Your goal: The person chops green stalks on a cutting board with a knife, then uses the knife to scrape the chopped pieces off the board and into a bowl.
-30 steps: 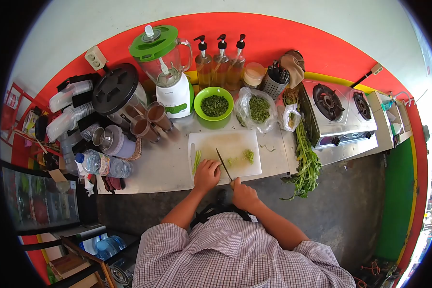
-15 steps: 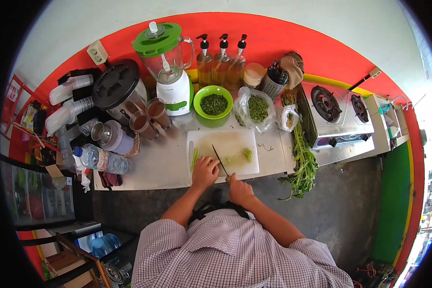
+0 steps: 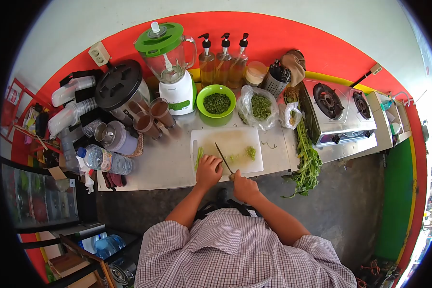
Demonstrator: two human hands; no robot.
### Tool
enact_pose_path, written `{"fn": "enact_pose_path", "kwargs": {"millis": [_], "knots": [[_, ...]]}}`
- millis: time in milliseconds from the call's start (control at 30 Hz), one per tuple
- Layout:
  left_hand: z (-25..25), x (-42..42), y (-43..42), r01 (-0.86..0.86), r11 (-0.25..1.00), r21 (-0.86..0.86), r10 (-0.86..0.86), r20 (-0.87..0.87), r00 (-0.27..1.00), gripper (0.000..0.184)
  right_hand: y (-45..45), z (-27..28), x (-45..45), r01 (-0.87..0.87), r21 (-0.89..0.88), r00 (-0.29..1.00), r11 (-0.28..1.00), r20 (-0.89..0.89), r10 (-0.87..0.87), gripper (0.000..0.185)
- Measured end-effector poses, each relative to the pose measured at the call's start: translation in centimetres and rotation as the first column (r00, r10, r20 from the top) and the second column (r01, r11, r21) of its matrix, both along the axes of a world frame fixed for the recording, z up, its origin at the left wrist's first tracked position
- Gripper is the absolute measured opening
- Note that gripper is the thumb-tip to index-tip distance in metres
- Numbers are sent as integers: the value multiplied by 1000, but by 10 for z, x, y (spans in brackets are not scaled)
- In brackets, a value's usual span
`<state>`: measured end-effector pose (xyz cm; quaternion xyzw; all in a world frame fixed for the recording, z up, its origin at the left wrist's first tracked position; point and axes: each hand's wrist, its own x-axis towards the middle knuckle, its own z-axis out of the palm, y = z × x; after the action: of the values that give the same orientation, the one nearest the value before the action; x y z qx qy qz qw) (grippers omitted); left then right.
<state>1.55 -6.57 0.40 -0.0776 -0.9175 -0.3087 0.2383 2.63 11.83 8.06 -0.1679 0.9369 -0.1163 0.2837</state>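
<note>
My left hand [image 3: 209, 171] has its fingers curled over thin green stalks [image 3: 199, 156] at the left of a white cutting board [image 3: 225, 135]. In my right hand [image 3: 245, 186] is the handle of a knife [image 3: 223, 157]. Its dark blade slants up and left over the board, close beside my left fingertips. To the right of the blade lies a small heap of chopped green stalks [image 3: 250, 152], with a few loose bits between. Most of the bunch under my left hand is hidden.
Behind the board stand a green bowl [image 3: 232, 106] of chopped leaves, a plastic bag [image 3: 246, 103] of greens and a blender [image 3: 174, 91]. Leafy stalks [image 3: 306, 165] hang over the counter edge beside a gas stove [image 3: 343, 120]. Two brown-filled glasses [image 3: 148, 126] and a water bottle [image 3: 105, 160] stand left.
The whole view has shifted slightly, so everything sits a little further right. Relative to the board, both hands and the knife have hardly moved.
</note>
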Motion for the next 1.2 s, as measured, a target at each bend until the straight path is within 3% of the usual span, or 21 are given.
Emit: {"fn": "enact_pose_path", "kwargs": {"millis": [200, 267, 667, 767, 900, 1200], "knots": [[-2, -1, 1, 17, 1000, 19, -17, -5, 1000, 15, 2, -23, 14, 37, 3, 999, 999, -28, -37, 43], [-2, -1, 1, -16, 999, 48, 16, 11, 1000, 13, 1, -19, 4, -10, 42, 1000, 999, 15, 9, 68], [-4, 4, 2, -57, 995, -83, 54, -39, 998, 14, -2, 2, 7, -25, 65, 999, 998, 28, 24, 71], [-5, 14, 5, -95, 990, -103, 87, -79, 993, 17, -1, -8, 23, -13, 89, 999, 996, 38, 10, 70], [-6, 14, -2, -73, 997, 14, 74, -32, 997, 17, 1, -14, 14, 6, 53, 999, 999, 52, -8, 65], [-8, 12, -1, -85, 991, 104, 84, 16, 996, 15, 0, -17, 18, 25, 26, 999, 999, 20, -26, 54]]}}
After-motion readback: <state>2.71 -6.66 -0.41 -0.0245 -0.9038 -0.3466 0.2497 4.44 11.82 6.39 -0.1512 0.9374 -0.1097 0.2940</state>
